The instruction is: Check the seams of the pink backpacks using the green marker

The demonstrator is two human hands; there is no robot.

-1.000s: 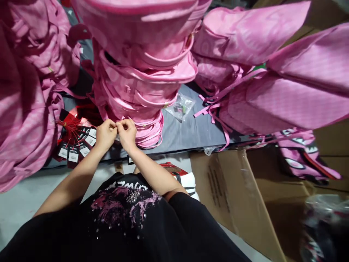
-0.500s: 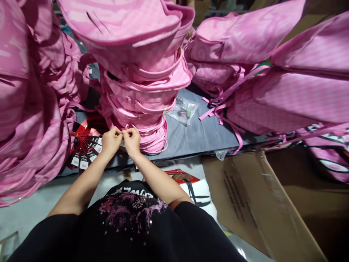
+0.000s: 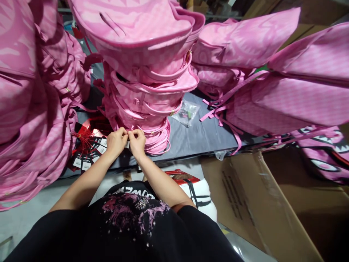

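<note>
A tall stack of pink bags point(image 3: 147, 83) stands on a grey table point(image 3: 196, 134) in front of me. My left hand point(image 3: 116, 141) and my right hand point(image 3: 137, 141) meet at the foot of the stack, both pinched closed on something small at the lowest bag's edge. What they pinch is too small to name. A bundle of black hang tags with white labels and red strings point(image 3: 87, 149) lies just left of my left hand.
More pink bags are heaped at the left point(image 3: 29, 109) and at the right point(image 3: 286, 87). A small clear plastic packet point(image 3: 187, 113) lies on the table. Brown cardboard boxes point(image 3: 261, 203) stand at the lower right, below the table edge.
Both hands stay pinched together at the base of the stack; the view has shifted slightly, so they sit a little lower and to the right.
</note>
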